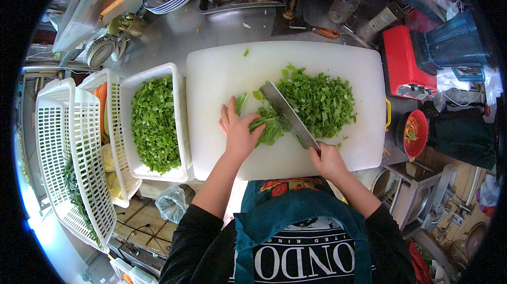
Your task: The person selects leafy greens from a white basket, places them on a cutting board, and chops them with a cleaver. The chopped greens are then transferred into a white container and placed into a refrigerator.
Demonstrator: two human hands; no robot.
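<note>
On a white plastic cutting board (222, 165), my right hand (329, 161) grips the handle of a cleaver (291, 115), its blade slanting up and left across the greens. My left hand (239, 129) rests on uncut leafy greens (271, 127) just left of the blade, thumb and a finger pressing them, the other fingers spread. Part of a leaf (241, 103) shows beside those fingers. Right of the blade lies a heap of chopped greens (321, 104). A small leaf scrap (246, 52) lies near the board's far edge. The blade's lower edge is partly hidden among the leaves.
A white tub (183, 125) full of chopped greens stands against the board's left side, with white perforated baskets (87, 125) beyond. At right are a red blender base (404, 62) and a red bowl (423, 145) of cut vegetables. A wooden-handled scraper (325, 32) lies behind the board.
</note>
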